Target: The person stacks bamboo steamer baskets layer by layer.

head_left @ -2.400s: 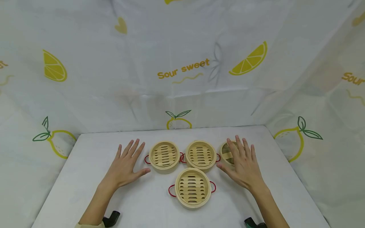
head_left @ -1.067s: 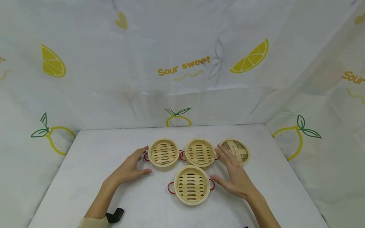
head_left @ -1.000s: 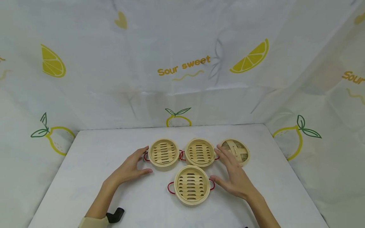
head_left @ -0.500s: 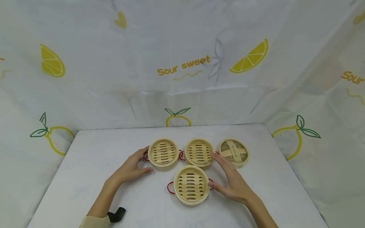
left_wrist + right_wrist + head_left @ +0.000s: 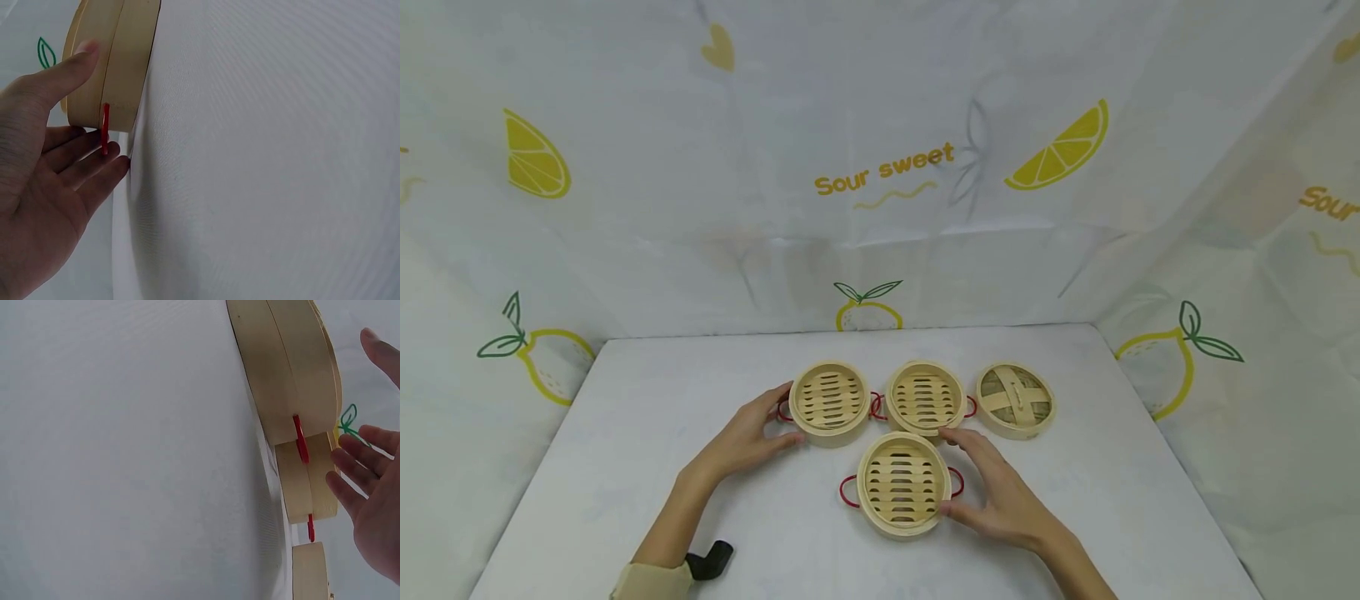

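Observation:
Three round bamboo steamer baskets with slatted floors and red handles sit on the white table. My left hand (image 5: 741,442) is at the left basket (image 5: 831,402), fingers by its red handle (image 5: 105,128) and thumb at its side wall (image 5: 128,69); firm contact cannot be told. Beside the front basket (image 5: 904,485), my right hand (image 5: 1006,500) has its fingers spread, thumb near the right rim. In the right wrist view, that hand (image 5: 381,506) holds nothing. The third basket (image 5: 925,400) stands behind, and a woven bamboo lid (image 5: 1015,400) lies at the right.
White cloth (image 5: 887,242) printed with lemons surrounds the table (image 5: 647,400) at the back and sides. A black piece (image 5: 711,560) shows at my left wrist. The front basket sits close against the back middle one.
Both hands have come down from above the table. My right hand has moved left and nearer, from the lid to the front basket. My left thumb has drawn closer to the left basket.

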### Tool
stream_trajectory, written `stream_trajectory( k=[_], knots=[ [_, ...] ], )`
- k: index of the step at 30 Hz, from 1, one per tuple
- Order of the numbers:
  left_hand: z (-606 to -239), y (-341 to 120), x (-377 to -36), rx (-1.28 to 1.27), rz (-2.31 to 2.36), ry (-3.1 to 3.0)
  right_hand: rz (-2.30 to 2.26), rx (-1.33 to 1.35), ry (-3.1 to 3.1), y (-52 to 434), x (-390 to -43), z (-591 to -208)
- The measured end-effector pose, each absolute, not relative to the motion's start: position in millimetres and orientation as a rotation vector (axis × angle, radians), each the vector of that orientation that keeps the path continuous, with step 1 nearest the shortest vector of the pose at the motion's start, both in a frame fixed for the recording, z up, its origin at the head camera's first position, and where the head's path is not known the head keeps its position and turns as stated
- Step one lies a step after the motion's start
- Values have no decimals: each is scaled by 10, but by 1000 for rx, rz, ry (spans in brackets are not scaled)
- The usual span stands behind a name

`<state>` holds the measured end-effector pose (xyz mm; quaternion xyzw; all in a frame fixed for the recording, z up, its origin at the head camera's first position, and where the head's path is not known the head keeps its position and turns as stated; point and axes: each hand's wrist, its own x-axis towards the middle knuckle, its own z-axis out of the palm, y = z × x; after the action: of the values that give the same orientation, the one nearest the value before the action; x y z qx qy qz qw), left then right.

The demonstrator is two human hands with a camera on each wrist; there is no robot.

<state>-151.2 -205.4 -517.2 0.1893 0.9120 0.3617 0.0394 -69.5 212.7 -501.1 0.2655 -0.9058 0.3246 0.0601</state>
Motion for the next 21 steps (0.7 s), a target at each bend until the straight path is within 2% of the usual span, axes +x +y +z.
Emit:
stream_trajectory(
  k=[21],
  knots=[
    [-5167,-2044,-1509,569,1131,2777,972,827,-2835,2035,-659,-5092]
  ],
)
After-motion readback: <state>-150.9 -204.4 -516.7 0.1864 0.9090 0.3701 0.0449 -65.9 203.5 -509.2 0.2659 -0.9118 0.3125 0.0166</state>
